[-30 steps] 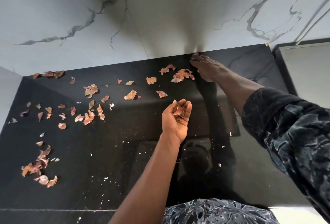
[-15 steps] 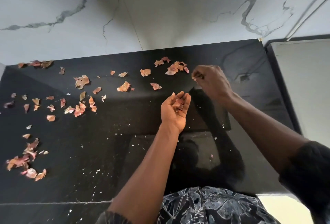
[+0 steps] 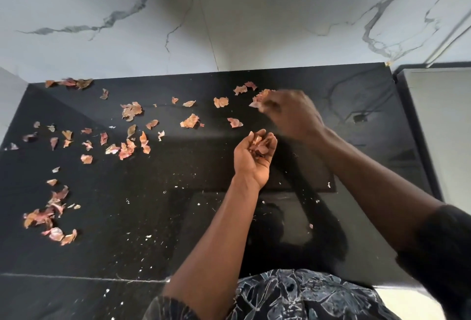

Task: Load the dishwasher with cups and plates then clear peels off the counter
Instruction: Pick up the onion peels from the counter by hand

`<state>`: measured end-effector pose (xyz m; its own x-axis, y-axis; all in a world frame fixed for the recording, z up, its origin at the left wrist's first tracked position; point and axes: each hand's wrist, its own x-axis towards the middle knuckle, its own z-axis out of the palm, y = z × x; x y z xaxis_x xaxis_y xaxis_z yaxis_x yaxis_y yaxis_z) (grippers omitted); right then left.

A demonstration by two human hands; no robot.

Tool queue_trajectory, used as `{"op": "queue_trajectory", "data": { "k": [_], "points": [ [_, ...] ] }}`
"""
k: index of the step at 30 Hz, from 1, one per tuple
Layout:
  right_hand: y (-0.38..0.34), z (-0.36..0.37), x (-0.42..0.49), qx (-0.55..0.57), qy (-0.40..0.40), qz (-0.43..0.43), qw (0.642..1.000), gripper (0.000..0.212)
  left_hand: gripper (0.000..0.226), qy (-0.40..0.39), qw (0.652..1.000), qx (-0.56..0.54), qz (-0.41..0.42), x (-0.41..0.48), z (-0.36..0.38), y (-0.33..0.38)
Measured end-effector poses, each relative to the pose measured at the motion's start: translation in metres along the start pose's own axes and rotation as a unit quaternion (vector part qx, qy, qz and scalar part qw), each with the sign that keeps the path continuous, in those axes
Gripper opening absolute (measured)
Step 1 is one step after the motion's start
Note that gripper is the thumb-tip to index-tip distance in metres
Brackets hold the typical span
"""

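- Gathering the peels (image 3: 190, 121) from the black counter (image 3: 178, 217) is the step in hand. No dishwasher, cups or plates are in view, so I cannot judge that part of the task.
- The left hand (image 3: 252, 161) is over the middle of the counter with the palm up. Its fingers curl upward like a cup around the collected peels (image 3: 257, 146).
- The right hand (image 3: 293, 115) is farther away, near the marble wall (image 3: 254, 26). Its fingers bend down onto a small heap (image 3: 260, 97) of peels at the far edge. This hand is blurred, so I cannot tell if it already pinches the heap or only touches it.
- Many peels lie on the counter: a few just left of the right hand, a wide scatter on the left side, a bunch in the far left corner (image 3: 68, 82) and a group at the near left (image 3: 51, 217). Small white crumbs (image 3: 147, 236) are spread in the near part.
- I judge that the clearing is at an early stage, because most of the peels are not picked up yet.
- The next move probably calls for closing the right fingers on the small heap and bringing it to the left palm, which is close by.
- The flakes look thin and light, so a soft pinch or a sweeping motion seems better than a hard grip, and the left hand should stay level so nothing falls out.
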<state>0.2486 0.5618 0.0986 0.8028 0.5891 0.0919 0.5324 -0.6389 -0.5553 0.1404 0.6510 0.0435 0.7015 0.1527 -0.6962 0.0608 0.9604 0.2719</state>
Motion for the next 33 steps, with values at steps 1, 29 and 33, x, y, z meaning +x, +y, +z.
{"op": "queue_trajectory", "data": {
  "k": [1,29,33],
  "points": [
    [0.01,0.004,0.013,-0.039,0.001,0.014,0.999,0.024,0.027,-0.001,1.0,-0.003,-0.001,0.001,0.0,0.001],
    [-0.011,0.004,-0.049,0.023,-0.116,-0.005,0.993,0.01,0.028,0.0,0.999,0.043,-0.011,0.001,-0.001,-0.01],
    [-0.012,-0.006,-0.029,0.125,-0.076,0.02,0.989,0.01,0.026,0.006,1.0,0.01,-0.011,-0.001,-0.005,-0.008]
  ]
}}
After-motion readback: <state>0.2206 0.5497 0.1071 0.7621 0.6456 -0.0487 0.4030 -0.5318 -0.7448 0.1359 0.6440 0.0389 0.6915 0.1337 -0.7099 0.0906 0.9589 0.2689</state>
